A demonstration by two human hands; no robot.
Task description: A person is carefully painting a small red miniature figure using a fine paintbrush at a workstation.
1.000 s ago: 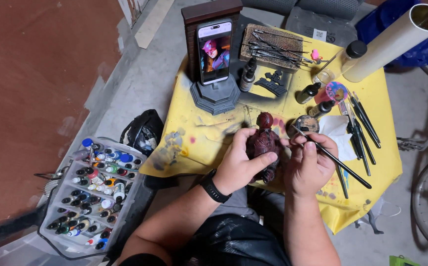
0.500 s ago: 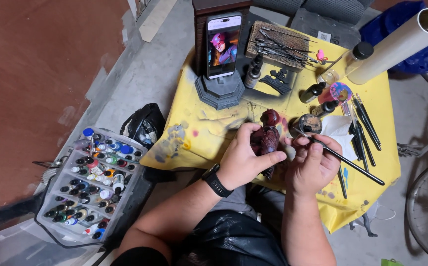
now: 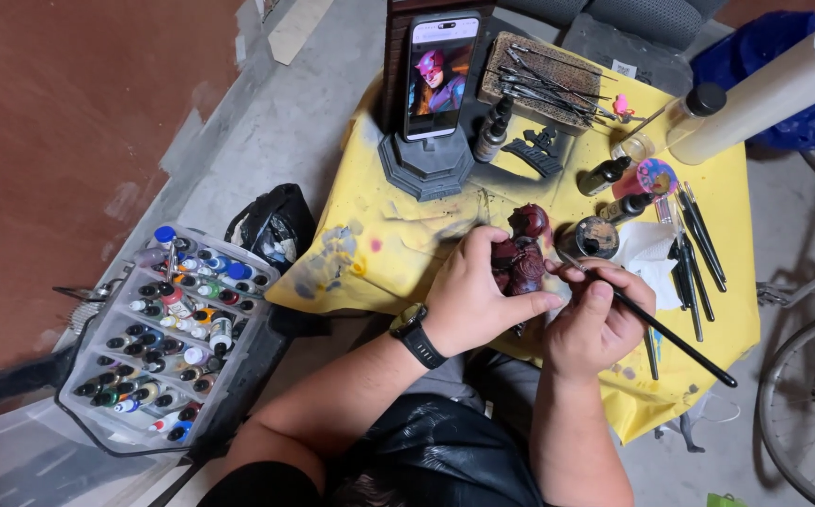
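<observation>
though half-hidden, bust [image 3: 523,252] in left hand [image 3: 471,302]

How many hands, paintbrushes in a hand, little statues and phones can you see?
Hands: 2, left hand and right hand
Held paintbrush: 1
Dark red bust figurine: 1
Phone: 1
Total: 5

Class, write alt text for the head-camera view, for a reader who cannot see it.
A person's left hand holds a dark red figurine bust while the right hand touches a thin black paintbrush to it, above a paint-stained yellow cloth. A propped phone shows a reference picture; a tray of paint bottles sits left.
</observation>
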